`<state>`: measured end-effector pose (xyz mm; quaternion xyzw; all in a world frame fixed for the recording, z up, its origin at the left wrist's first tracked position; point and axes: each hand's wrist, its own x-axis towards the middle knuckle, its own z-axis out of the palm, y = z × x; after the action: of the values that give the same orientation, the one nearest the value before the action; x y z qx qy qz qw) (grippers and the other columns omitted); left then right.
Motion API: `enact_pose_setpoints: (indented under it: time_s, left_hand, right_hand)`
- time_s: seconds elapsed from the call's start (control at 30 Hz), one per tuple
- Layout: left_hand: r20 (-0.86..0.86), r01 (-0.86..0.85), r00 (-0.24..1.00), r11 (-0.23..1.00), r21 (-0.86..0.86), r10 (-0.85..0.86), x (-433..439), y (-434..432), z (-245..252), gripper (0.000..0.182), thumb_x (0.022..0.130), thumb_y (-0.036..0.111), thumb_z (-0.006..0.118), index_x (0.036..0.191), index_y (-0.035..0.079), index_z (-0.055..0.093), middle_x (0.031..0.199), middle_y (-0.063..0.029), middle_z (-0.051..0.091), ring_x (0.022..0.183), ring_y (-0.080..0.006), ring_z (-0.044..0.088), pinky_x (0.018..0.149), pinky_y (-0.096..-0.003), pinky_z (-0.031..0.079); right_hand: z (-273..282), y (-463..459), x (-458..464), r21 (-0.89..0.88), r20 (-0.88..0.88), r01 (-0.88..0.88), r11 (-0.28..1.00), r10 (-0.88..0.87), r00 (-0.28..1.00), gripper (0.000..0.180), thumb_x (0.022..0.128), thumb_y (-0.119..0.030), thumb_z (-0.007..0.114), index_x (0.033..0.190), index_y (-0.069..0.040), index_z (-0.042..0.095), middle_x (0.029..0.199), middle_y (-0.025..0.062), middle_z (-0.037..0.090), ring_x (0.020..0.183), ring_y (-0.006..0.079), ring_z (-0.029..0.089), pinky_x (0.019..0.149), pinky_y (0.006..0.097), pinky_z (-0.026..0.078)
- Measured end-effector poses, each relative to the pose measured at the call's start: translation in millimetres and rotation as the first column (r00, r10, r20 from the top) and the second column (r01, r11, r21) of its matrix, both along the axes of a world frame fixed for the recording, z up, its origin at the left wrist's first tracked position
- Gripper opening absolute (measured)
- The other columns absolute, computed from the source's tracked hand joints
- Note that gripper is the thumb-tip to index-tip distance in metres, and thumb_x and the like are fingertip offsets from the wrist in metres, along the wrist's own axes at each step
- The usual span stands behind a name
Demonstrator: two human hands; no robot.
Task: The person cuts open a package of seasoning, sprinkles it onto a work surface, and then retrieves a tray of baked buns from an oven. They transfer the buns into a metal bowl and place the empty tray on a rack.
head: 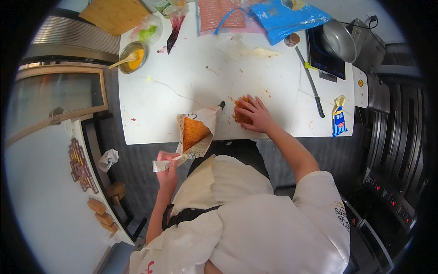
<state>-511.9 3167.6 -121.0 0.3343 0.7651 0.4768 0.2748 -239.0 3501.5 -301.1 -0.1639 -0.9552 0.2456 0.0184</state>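
My left hand (167,168) grips the gathered end of a printed paper bag or wrapper (202,149) at the table's front edge. Inside it shows a wedge of orange-brown crumbs or crumb-coated food (193,134); which of the two, I cannot tell. A dark tip sticks out at the wrapper's far corner. My right hand (255,114) lies with spread fingers on a small heap of orange-brown crumbs or shreds (240,110) on the white table (164,99). The palm hides part of the heap.
A metal bowl (142,65) with orange liquid and a brush stands left. At right lie a long knife (310,82), a blue-and-yellow packet (338,118) and an induction cooker (337,70) bearing a metal bowl (338,41). Piping bags (176,25) and a blue bag (287,20) lie behind.
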Motion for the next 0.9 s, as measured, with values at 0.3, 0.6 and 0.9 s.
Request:
enact_pose_setpoints:
  time_s: [0.3,0.6,0.9]
  left_hand:
    - [-0.047,0.051,0.998,0.998,-0.029,-0.053,-2,2,5,0.011,0.101,0.008,0.065,0.098,0.001,0.072,0.102,-0.0097,0.062,0.093,-0.0207,0.061,0.084,-0.0346,0.050]
    - [0.032,0.008,0.999,0.998,0.062,-0.010,-6,2,-5,0.009,0.100,0.006,0.065,0.098,0.001,0.071,0.094,-0.0081,0.058,0.088,-0.0191,0.059,0.081,-0.0333,0.049]
    - [0.069,-0.009,0.998,0.990,0.140,-0.001,-2,3,-11,0.007,0.095,-0.002,0.068,0.098,0.000,0.073,0.090,-0.0097,0.056,0.082,-0.0232,0.060,0.078,-0.0318,0.049]
  right_hand:
    - [-46,-3,-27,0.174,-0.201,0.134,0.975,-0.098,0.975,0.019,0.093,-0.032,0.076,0.107,-0.021,0.070,0.119,0.0011,0.065,0.113,0.0270,0.062,0.098,0.0473,0.052]
    - [44,30,-39,-0.105,0.094,0.205,0.973,-0.195,0.976,0.020,0.100,-0.030,0.066,0.099,-0.010,0.065,0.095,0.0128,0.069,0.091,0.0384,0.067,0.076,0.0502,0.055]
    - [260,-21,-136,0.018,0.167,-0.252,0.968,0.246,0.955,0.017,0.102,-0.025,0.062,0.104,-0.009,0.068,0.103,0.0120,0.071,0.094,0.0348,0.069,0.080,0.0454,0.057]
